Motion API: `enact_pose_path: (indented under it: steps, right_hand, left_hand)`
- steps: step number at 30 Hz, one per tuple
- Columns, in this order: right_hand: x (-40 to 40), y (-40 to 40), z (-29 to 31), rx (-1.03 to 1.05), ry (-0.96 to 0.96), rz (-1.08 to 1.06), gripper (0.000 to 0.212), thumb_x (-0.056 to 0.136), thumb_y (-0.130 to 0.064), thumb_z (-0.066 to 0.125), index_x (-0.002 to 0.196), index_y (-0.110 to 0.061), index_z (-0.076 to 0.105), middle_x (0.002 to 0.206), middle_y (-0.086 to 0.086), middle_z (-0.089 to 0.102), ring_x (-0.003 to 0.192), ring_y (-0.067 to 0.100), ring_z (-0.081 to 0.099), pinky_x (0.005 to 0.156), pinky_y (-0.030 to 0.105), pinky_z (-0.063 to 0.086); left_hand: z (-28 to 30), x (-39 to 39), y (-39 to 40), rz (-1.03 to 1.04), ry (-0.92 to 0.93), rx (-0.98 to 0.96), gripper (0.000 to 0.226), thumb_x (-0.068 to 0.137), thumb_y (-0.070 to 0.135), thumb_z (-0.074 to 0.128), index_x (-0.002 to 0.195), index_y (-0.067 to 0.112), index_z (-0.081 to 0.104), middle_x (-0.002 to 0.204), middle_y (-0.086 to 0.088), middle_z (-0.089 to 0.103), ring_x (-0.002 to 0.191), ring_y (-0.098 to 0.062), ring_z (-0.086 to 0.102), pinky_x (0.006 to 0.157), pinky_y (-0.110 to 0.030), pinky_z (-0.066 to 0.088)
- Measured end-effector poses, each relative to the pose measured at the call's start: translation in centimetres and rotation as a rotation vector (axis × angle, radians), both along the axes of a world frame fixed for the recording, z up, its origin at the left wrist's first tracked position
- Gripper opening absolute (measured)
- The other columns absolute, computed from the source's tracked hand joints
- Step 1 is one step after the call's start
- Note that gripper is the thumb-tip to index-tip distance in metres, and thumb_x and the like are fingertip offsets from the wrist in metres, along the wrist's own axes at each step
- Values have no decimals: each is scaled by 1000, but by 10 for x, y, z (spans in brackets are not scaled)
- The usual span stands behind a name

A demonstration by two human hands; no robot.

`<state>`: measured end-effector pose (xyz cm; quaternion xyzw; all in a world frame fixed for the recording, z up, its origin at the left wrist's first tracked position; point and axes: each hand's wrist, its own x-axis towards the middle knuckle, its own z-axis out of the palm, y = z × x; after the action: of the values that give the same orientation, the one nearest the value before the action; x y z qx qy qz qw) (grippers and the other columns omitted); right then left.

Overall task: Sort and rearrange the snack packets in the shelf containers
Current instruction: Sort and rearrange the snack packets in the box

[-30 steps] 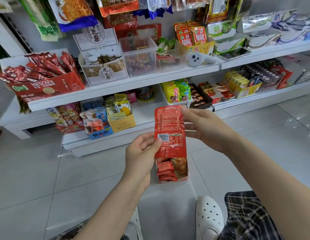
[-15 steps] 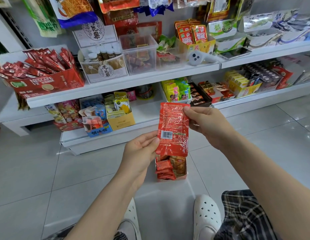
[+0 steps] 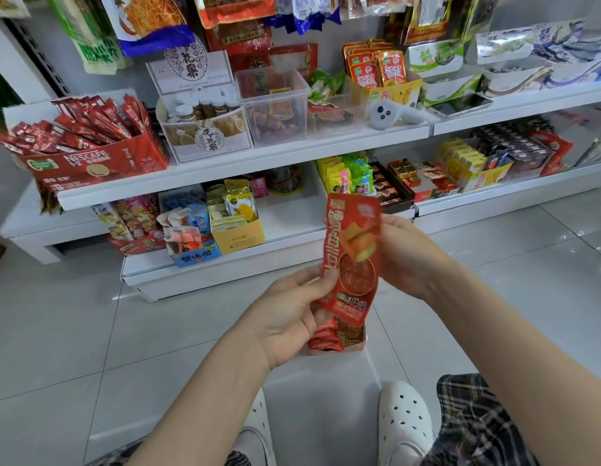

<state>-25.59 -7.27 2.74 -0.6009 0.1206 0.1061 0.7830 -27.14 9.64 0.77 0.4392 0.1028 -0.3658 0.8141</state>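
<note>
While a person sits facing low white shop shelves, both hands hold one long red snack packet (image 3: 352, 260) upright in front of them, above the tiled floor. The left hand (image 3: 292, 312) grips its lower left edge, thumb on the front and fingers curled behind. The right hand (image 3: 405, 255) pinches the upper right edge. Neither hand is free.

This looks like the checking step of the sorting: the packet is held up with its printed front facing the person, as if to read what it is before filing it. Directly below it, on the floor between the hands and a white perforated shoe (image 3: 405, 420), stands a small open box (image 3: 336, 341) with more red packets inside. The next move probably calls for deciding whether this one belongs in that box or in a container on the lower shelf (image 3: 292, 223), then sliding it in upright beside its like.

The packet is glossy foil, slim and tall, bright red with large yellow characters down the left side, a picture of tan food cubes near the top and a round red dish below. It bends slightly, so it seems soft and light.
</note>
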Motion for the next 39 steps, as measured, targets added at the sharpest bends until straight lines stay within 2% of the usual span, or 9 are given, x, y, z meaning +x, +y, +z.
enact_pose_path:
  steps: [5,10,14,17,21,24,29,34,39]
  right_hand:
    - [5,-19,5,23,100,36,60,97,-58,35,119,-13,67,104,7,72,100,19,68,81,35,56]
    - [3,-25,0,-444,-1,52,26,91,-36,64,105,-16,73,95,4,74,93,18,64,73,27,51]
    - [9,-26,-14,-732,-53,5,23,86,-39,69,95,-19,75,79,3,72,68,10,61,59,22,51]
    - [18,-29,-40,-831,-113,-109,22,89,-33,69,102,-17,76,73,-3,72,59,4,65,52,9,50]
    - [29,-31,-107,-1181,-87,-86,19,91,-29,67,99,-16,78,67,-4,68,62,8,62,52,12,43]
    - [36,-30,-165,-1164,-42,-71,16,92,-26,66,92,-18,80,67,0,72,61,15,63,55,18,44]
    - [50,-5,-237,-1128,-95,-74,13,90,-25,69,96,-21,79,77,2,76,60,17,62,57,14,43]
    - [62,6,-284,-1122,-199,-69,10,87,-15,71,93,-14,79,82,1,76,61,8,58,59,2,39]
    - [68,-1,-310,-1159,-272,-20,11,86,-14,73,95,-15,79,88,-1,77,75,14,71,69,14,45]
  left_hand:
    - [-12,6,4,246,-153,360,13,94,4,59,107,5,58,98,-10,73,82,-16,70,62,-25,56]
    - [-15,6,5,250,-193,387,10,95,6,58,105,7,58,97,-9,73,88,-18,70,71,-29,57]
    - [-32,11,7,206,-253,469,8,97,11,56,105,9,58,99,-6,74,89,-16,71,75,-30,57]
    - [-74,28,16,102,-307,710,13,99,20,55,111,19,57,117,-5,65,107,-18,62,94,-38,52]
    - [-147,45,35,-138,-269,1045,35,89,16,50,123,20,58,127,-6,60,115,-24,56,92,-34,50]
    - [-190,49,34,-324,-274,1101,44,85,18,50,129,21,57,131,-2,59,115,-24,58,93,-33,51]
    - [-251,66,11,-550,-413,1064,38,93,15,52,130,24,57,115,-6,67,93,-30,64,55,-17,41]
    - [-289,84,5,-663,-466,1052,42,90,19,60,132,24,56,126,-2,64,114,-22,61,96,-28,48]
    - [-303,88,13,-610,-474,1029,37,94,17,55,131,22,57,122,3,63,105,-16,60,85,-15,44]
